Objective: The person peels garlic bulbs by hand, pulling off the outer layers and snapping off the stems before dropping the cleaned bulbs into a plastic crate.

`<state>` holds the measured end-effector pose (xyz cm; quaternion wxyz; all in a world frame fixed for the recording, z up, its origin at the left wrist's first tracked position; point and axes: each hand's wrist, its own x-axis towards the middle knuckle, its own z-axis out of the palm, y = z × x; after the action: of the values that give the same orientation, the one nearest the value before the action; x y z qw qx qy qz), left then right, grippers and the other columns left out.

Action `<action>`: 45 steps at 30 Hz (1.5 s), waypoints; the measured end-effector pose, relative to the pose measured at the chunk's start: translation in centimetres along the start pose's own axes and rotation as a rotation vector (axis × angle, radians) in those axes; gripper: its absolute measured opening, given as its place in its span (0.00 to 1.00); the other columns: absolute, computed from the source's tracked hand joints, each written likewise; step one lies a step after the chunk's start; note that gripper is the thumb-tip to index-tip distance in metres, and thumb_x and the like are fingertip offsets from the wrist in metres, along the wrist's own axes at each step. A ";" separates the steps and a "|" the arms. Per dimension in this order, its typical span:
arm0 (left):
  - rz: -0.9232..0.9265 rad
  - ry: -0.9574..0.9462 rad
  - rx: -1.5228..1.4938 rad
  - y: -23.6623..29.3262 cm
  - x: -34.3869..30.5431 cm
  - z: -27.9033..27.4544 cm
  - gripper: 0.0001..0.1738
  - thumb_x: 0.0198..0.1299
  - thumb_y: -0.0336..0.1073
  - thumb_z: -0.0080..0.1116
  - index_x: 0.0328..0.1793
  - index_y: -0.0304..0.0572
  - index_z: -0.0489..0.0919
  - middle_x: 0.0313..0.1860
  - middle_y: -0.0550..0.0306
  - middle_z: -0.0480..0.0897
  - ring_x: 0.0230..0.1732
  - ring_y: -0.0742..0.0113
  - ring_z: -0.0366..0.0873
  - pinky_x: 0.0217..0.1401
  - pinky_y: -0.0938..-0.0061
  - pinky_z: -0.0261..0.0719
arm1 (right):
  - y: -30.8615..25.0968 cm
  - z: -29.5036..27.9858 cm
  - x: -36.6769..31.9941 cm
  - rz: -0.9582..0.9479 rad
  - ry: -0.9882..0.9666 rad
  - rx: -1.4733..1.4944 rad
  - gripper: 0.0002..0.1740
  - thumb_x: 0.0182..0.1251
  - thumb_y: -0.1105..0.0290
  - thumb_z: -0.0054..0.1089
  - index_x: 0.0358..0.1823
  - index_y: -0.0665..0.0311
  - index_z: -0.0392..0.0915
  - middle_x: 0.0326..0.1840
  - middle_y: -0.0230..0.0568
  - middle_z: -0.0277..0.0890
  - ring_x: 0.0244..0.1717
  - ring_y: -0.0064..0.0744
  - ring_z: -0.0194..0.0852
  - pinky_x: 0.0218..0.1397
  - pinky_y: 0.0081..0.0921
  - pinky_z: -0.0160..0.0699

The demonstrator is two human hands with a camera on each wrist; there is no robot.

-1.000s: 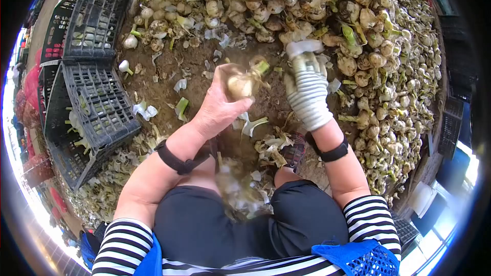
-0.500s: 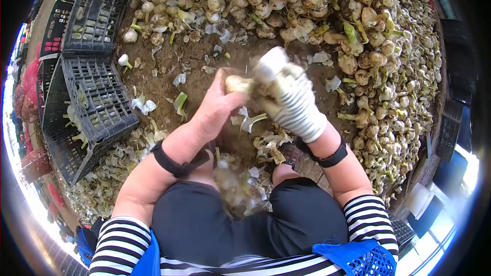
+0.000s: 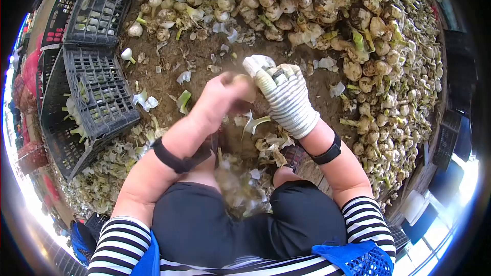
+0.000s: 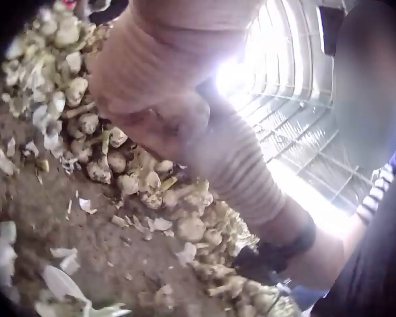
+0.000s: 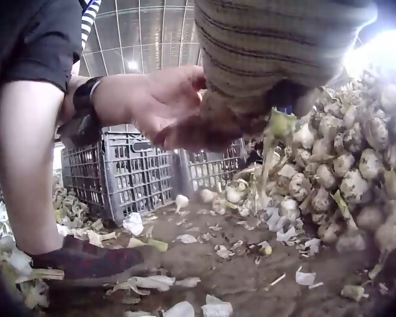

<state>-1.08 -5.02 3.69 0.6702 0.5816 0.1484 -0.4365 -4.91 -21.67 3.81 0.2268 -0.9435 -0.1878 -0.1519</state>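
My bare left hand [image 3: 217, 98] holds a garlic bulb [image 3: 242, 85], blurred and mostly covered by the fingers in the head view. Close beside it, my right hand [image 3: 286, 94] wears a striped, soiled knit glove with a white wrap [image 3: 257, 64] at its tip. The gloved fingers curl round a small dark object [image 3: 279, 74], mostly hidden, whose kind I cannot tell. Under the glove in the right wrist view, a green cut stem end [image 5: 283, 124] sticks out. The hands meet above the bare dirt, in front of the knees.
A large heap of garlic [image 3: 373, 71] spreads along the back and right. Black plastic crates [image 3: 99, 89] stand at the left with trimmed garlic inside. Papery skins [image 3: 146, 102] and stem scraps [image 3: 184, 101] litter the dirt. One loose bulb [image 3: 127, 55] lies near the crates.
The right hand has swung left from beside the heap to meet the left hand. The left hand has turned over the bulb, and the bulb's stem no longer shows in the head view.
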 end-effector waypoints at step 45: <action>0.725 0.064 -0.025 1.8 -1.8 -0.3 0.13 0.56 0.25 0.60 0.49 0.37 0.80 0.45 0.59 0.80 0.40 0.76 0.76 0.43 0.82 0.76 | 5.0 4.1 -3.6 0.452 -0.002 -0.143 0.12 0.60 0.63 0.54 0.40 0.60 0.78 0.31 0.46 0.80 0.34 0.43 0.79 0.39 0.38 0.75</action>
<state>-0.65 -4.13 6.01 0.7834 0.6017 -0.0410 -0.1503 -5.17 -24.81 -2.88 0.1873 -0.9754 0.0392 -0.1093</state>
